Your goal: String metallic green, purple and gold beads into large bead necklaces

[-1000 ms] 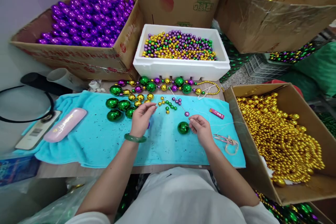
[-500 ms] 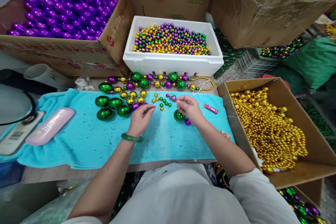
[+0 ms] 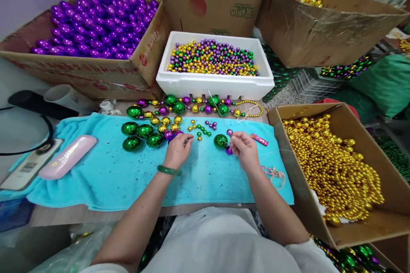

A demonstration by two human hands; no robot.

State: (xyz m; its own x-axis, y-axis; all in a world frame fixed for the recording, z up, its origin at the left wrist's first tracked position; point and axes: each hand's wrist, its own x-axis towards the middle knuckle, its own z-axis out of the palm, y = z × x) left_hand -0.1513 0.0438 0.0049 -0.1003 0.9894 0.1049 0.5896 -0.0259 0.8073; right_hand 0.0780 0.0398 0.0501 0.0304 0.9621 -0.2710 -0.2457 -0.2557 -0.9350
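My right hand point(image 3: 245, 149) pinches a long thin needle point(image 3: 218, 113) that points up and to the left. A small purple bead point(image 3: 229, 132) sits on the needle just above my fingertips. Under the fingers lie a large green bead point(image 3: 221, 141) and a darker purple bead point(image 3: 228, 150). My left hand point(image 3: 179, 150), with a green bangle point(image 3: 168, 170), is closed at the fingertips; whatever is in them is too small to make out. Between the hands are small green beads point(image 3: 203, 129), gold beads point(image 3: 193, 125) and purple beads point(image 3: 211, 125).
Large green beads point(image 3: 132, 143) and gold beads point(image 3: 165, 121) lie on the blue towel point(image 3: 128, 187). Behind are a finished-looking bead strand point(image 3: 208, 109) and a white foam box point(image 3: 214, 83). Cardboard boxes hold purple beads point(image 3: 96, 25) and gold strands point(image 3: 339, 175). A pink case point(image 3: 68, 157) lies left.
My right hand has moved right and toward me with the needle, and a purple bead now shows on it, apart from the small purple group. The view has tilted slightly.
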